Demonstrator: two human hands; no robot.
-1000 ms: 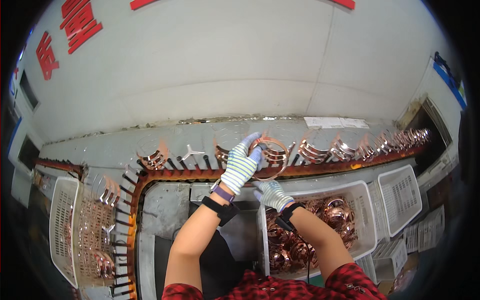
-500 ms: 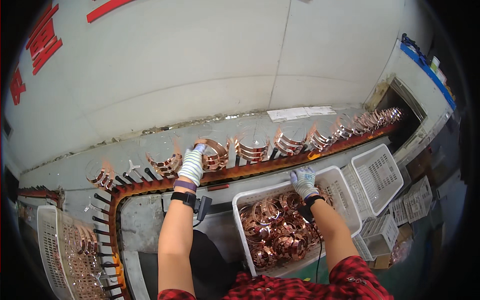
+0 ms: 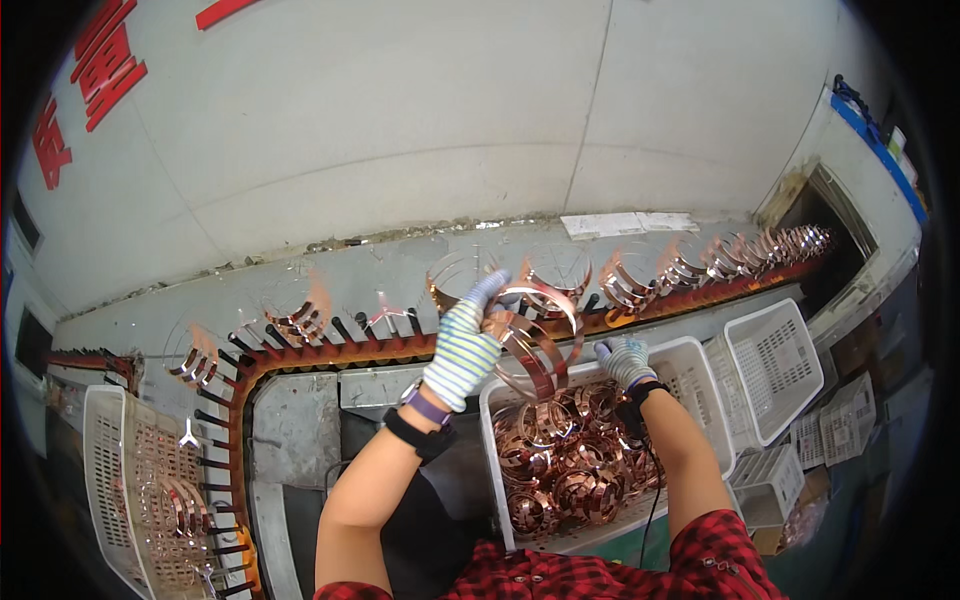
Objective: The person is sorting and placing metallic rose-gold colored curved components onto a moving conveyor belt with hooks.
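My left hand [image 3: 466, 346], in a striped knit glove, is closed on several shiny copper-coloured metal rings [image 3: 540, 375]. They hang tilted from its fingers, over the far left corner of a white plastic crate [image 3: 487, 440]. Many similar rings [image 3: 560, 470] lie heaped inside that crate. At its far rim rests my right hand [image 3: 625, 361], gloved too, with its fingers stretched out and no ring in them. Beyond my left hand runs a brown conveyor track [image 3: 400, 350] with black pegs. One three-armed holder [image 3: 383, 312] on it is bare, left of my left hand.
More hanging rings [image 3: 628, 285] line the track toward a wall opening [image 3: 830, 220] at the right. Another white crate [image 3: 105, 480] with rings stands at the left, beside the curving track. Stacked white crates [image 3: 775, 370] stand on the right. Behind the track rises a pale wall [image 3: 400, 120].
My left hand has lifted rings off a holder and carried them rightward and nearer, toward the crate. The holder they hung on is now bare. My right hand stays at the crate's rim.
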